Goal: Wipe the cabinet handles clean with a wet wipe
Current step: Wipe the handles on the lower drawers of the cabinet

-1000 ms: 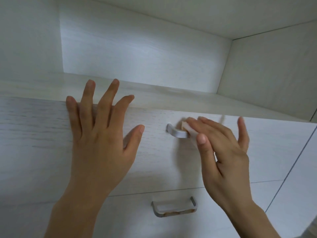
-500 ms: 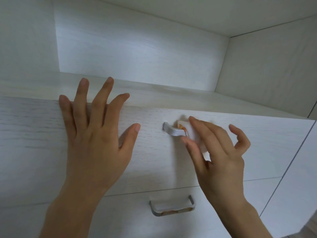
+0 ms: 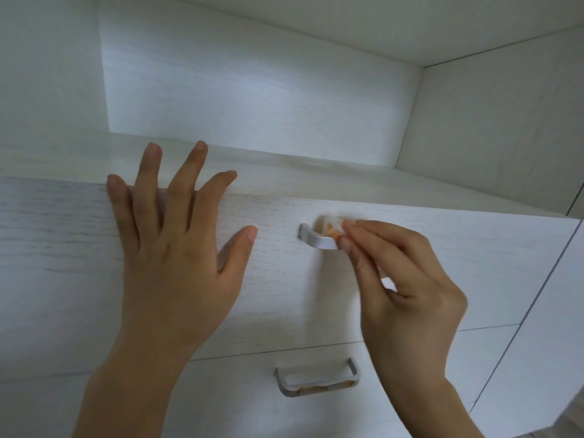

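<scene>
The upper silver handle [image 3: 316, 239] sticks out of the top drawer front [image 3: 474, 263]. My right hand [image 3: 404, 298] pinches a white wet wipe [image 3: 331, 226], stained orange, against the handle's right part and hides that end. My left hand [image 3: 170, 248] lies flat on the drawer front left of the handle, fingers spread and reaching over the top edge. The lower silver handle [image 3: 316, 379] on the drawer below shows orange-brown dirt along its front bar.
An open white cabinet recess [image 3: 252, 99] lies above the drawers. A white side panel [image 3: 537, 343] runs down the right. A strip of floor [image 3: 568, 425] shows at the bottom right corner.
My right hand has curled its fingers tighter and slid the wipe along the upper handle; orange staining now shows on the wipe. The left hand has stayed flat on the drawer front.
</scene>
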